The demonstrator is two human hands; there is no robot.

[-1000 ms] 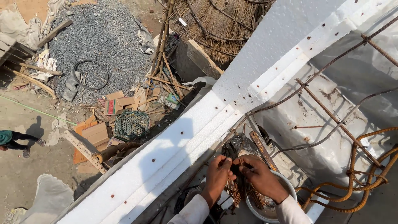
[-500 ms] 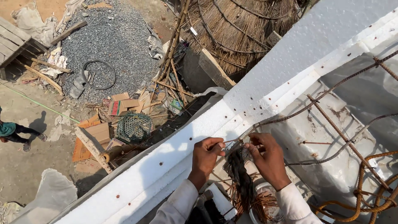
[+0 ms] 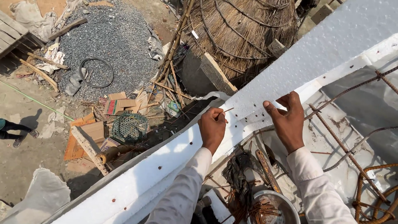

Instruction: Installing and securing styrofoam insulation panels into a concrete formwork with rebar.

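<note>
My left hand point(image 3: 212, 126) pinches a thin rusty nail point(image 3: 226, 110) and rests on the white foam board point(image 3: 286, 68) that runs along the edge of the high structure. My right hand point(image 3: 288, 118) presses flat against the same board a little to the right, thumb out, holding nothing. Below my forearms a metal bowl point(image 3: 286, 204) holds several rusty nails, and a dark bundle of tie wire point(image 3: 242, 174) lies beside it. A wooden-handled tool point(image 3: 267, 168) lies between my arms.
Rusty rebar point(image 3: 344, 141) crosses white sheeting at the right. Far below lie a gravel heap point(image 3: 112, 37), cardboard boxes point(image 3: 93, 130), a green wire basket point(image 3: 129, 127) and a thatched dome point(image 3: 244, 29). Another person point(image 3: 12, 128) walks at the left edge.
Both hands rose from the wire bundle and bowl up to the foam board. The left now pinches a nail against the board; the right spread flat on it.
</note>
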